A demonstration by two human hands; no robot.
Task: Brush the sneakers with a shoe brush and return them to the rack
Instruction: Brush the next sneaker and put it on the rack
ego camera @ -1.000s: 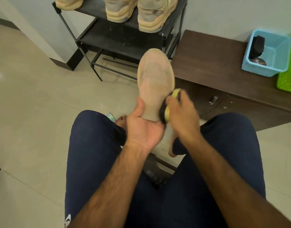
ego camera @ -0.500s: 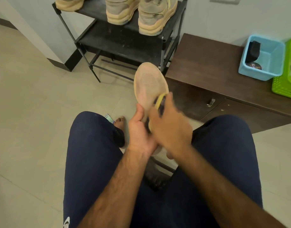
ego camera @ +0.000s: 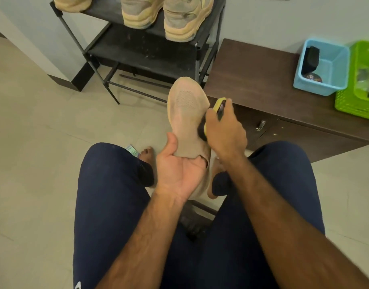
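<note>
The brush [ego camera: 218, 107] has swung out. Half a second back it sat low on the sole, close by the left hand [ego camera: 179, 172]; now it works the sole's right edge, centre frame. The right hand [ego camera: 225, 132] has its grip wrapped round the brush. The left grip cups the heel of the sneaker [ego camera: 184, 113], sole up, thumb along its left edge. Scrubbing isn't finished, I'd say — the rack [ego camera: 146, 53], upper middle, waits with three other shoes [ego camera: 187, 19]. Any writing? A white mark [ego camera: 77, 286] on the trousers, bottom left — cut off, unreadable.
</note>
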